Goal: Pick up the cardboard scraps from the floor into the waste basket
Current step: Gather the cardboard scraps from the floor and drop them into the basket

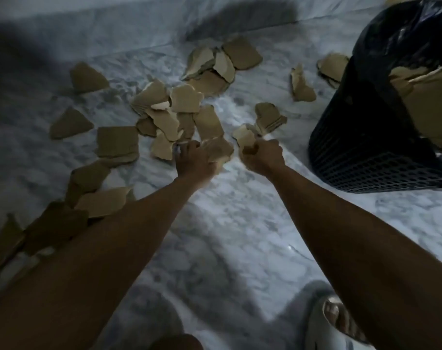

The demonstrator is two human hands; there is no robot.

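Bare forearms reach down; the left hand (192,160) grips a torn tan cardboard scrap (218,150), the right hand (261,155) curls round another pale scrap (245,137). More brown cardboard scraps (164,114) litter the grey-white marbled floor (227,223); the dark mesh waste basket (381,137) with black liner stands right, holding pieces

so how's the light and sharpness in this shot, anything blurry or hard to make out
Head view: dim overall, with a bright patch on the marble floor between the arms; motion blur smears the torn brown cardboard scraps and both the left hand and the right hand; the black-lined mesh waste basket bends at the wide-angle edge.
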